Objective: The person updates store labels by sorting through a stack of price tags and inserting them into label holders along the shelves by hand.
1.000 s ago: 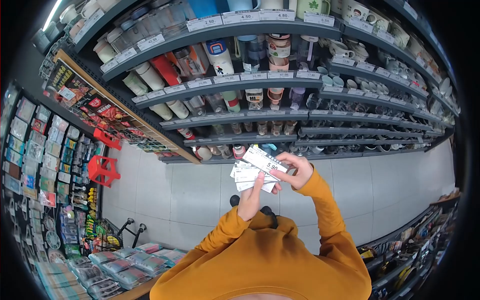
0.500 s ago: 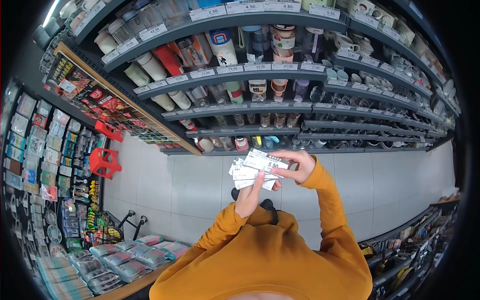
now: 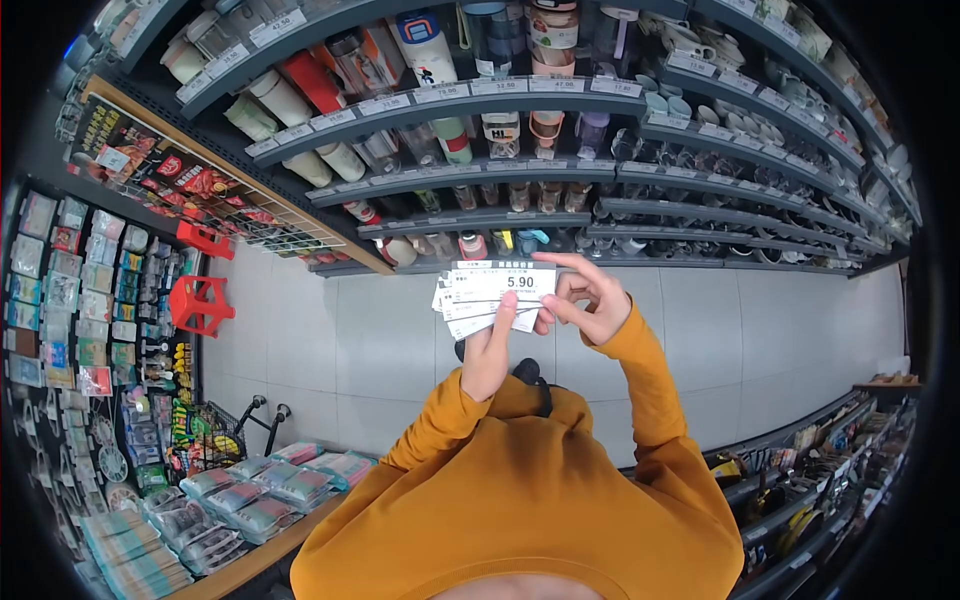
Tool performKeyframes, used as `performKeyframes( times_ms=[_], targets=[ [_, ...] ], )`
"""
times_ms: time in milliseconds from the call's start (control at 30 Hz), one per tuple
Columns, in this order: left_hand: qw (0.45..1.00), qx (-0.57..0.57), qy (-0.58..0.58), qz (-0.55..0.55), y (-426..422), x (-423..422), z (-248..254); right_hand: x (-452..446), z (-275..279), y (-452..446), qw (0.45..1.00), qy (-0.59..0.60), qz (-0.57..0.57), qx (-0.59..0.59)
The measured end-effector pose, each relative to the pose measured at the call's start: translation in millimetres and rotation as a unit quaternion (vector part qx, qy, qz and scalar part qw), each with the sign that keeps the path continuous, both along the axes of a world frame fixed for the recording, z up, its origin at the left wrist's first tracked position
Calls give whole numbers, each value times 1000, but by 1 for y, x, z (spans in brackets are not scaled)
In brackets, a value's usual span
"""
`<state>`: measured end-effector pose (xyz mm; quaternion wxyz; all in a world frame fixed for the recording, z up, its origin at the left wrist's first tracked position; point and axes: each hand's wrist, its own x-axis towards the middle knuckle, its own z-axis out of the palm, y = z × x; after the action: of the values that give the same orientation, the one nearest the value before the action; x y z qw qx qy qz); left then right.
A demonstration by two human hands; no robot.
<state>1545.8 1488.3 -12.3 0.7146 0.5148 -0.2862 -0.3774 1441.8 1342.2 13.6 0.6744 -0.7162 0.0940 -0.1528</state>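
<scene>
A fanned stack of white paper price tags [image 3: 482, 284] is in front of my chest. The top one reads 5.90. My left hand [image 3: 487, 358] grips the stack from below, thumb across the front and its other fingers mostly hidden behind. At the right side, my right hand [image 3: 592, 306] has its thumb on the edge of the tags and its index finger stretched along their upper right corner. The lower tags show only as overlapping strips.
Ahead stand shelves [image 3: 420, 186] of bottles, cups and bowls. Red stools [image 3: 201, 305] and a black basket [image 3: 208, 435] are on the left. Packaged goods [image 3: 262, 505] lie on a low stand at lower left. Another shelf rack [image 3: 800, 490] is behind on the right.
The 5.90 tag has turned from tilted to nearly level on the stack. My right thumb has shifted from its face to the stack's right edge, and the index finger has straightened.
</scene>
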Motion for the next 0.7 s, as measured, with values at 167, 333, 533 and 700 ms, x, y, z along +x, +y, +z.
performKeyframes(
  times_ms=[167,333,533,700],
  targets=[
    [1000,7,-11,1,-2,-4,4,-5,-3,1,1000,-7,-7,14],
    [1000,6,-21,0,-5,-9,4,-11,1,1,1000,-11,-12,20],
    [1000,-4,-16,-14,-9,-18,10,-19,7,0,999,-6,-17,33],
    [999,13,-26,-36,-15,-26,8,-28,6,1,996,-23,-57,62]
  ],
)
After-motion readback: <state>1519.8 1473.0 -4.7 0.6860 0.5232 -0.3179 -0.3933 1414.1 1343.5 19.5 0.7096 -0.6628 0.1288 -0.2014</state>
